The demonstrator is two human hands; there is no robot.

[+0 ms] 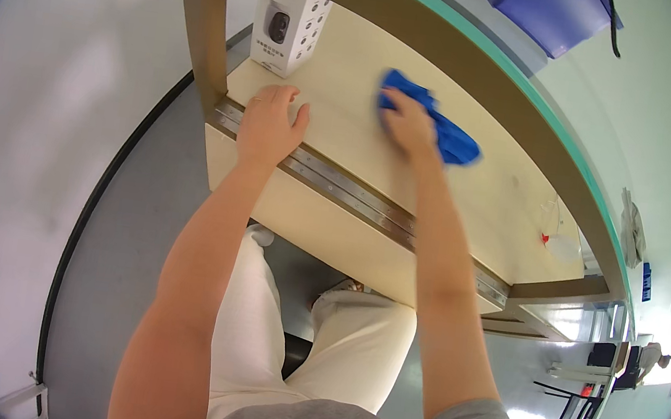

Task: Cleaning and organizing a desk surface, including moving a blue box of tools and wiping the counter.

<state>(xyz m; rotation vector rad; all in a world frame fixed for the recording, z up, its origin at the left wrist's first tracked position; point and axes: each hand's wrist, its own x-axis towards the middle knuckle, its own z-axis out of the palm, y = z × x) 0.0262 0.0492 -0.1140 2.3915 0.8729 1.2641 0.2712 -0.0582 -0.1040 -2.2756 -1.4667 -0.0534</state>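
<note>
A blue cloth (456,138) lies bunched against the cream shelf board (354,66), with my right hand (409,122) pressed on it. That hand is slightly blurred, and its fingers curl over the cloth's left part. My left hand (272,122) rests at the board's near-left edge, over the metal hinge strip (345,184). Its fingers are apart and hold nothing. Just beyond it stands a white printed box (286,28) with a picture of a dark device. Below the hinge hangs a cream flap (309,212).
A brown frame (456,66) with a teal-edged top arches over the shelf. Near the shelf's right end lies a clear plastic item (561,247) with a red part. A blue-purple bag (545,14) is on top. A person (645,365) and a black chair (568,418) are far right.
</note>
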